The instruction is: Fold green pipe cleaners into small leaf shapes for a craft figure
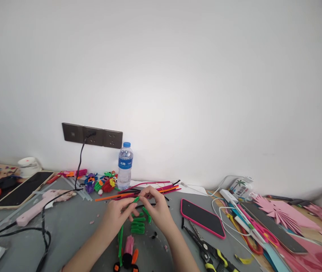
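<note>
Both hands meet over the middle of the grey mat. My left hand [120, 209] pinches a short green pipe cleaner [136, 199] between thumb and fingers. My right hand [154, 207] is closed at the other end of the same piece, thumb and forefinger together. Just below them lie several folded green pipe cleaner pieces [137, 227]. A long green pipe cleaner [120, 241] runs toward me at the left. Beside it rests a pink and black pipe cleaner figure [128, 249] with orange parts. Behind the hands, loose red, orange and black pipe cleaners [149, 189] are spread out.
A water bottle [125, 168] stands by the wall near small pipe cleaner figures [101, 183]. At left are a pink glue gun [37, 207] with a black cord and a phone [23, 189]. A pink-cased phone [202, 218], pliers [206, 247] and scissors [262, 232] lie at right.
</note>
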`<state>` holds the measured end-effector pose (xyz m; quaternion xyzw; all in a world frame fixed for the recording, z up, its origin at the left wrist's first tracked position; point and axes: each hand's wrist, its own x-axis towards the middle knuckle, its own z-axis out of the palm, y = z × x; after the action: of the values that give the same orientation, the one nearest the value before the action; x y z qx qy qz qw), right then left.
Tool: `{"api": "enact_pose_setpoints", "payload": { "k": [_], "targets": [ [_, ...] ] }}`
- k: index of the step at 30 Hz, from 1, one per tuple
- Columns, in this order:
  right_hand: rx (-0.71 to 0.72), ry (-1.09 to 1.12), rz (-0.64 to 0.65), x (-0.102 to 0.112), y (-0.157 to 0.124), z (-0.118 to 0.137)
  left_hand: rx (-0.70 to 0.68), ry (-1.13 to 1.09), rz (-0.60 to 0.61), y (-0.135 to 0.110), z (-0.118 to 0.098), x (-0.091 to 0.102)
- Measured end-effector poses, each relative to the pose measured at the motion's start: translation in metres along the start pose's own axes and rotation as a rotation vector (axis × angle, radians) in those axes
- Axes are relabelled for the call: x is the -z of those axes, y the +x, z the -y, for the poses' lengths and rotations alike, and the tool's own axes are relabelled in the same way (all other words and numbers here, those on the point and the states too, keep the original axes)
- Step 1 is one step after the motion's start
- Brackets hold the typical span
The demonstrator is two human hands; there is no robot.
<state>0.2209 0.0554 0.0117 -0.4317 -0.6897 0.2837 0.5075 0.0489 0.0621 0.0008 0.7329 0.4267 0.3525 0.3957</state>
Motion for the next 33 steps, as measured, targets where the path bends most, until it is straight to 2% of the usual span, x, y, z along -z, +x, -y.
{"api": "enact_pose_setpoints", "payload": {
  "k": [7, 15, 23, 28, 33],
  "targets": [
    [0.047, -0.009, 0.005, 0.0048, 0.0018, -0.0011, -0.007, 0.047, -0.010, -0.0017, -0.0048, -0.0007],
    [0.085, -0.054, -0.014, 0.0031, 0.0018, -0.0041, -0.028, 0.051, -0.033, -0.0017, -0.0001, -0.0005],
    [0.102, -0.108, -0.014, 0.0013, -0.0007, 0.0022, -0.033, 0.077, -0.026, -0.0027, -0.0057, 0.0006],
    [0.045, -0.088, 0.020, 0.0020, -0.0011, 0.0045, -0.041, 0.090, -0.023, -0.0022, -0.0068, 0.0021],
    [-0.077, 0.067, 0.124, 0.0086, -0.0008, 0.0058, -0.079, 0.108, 0.016, -0.0027, -0.0062, 0.0039]
  ]
}}
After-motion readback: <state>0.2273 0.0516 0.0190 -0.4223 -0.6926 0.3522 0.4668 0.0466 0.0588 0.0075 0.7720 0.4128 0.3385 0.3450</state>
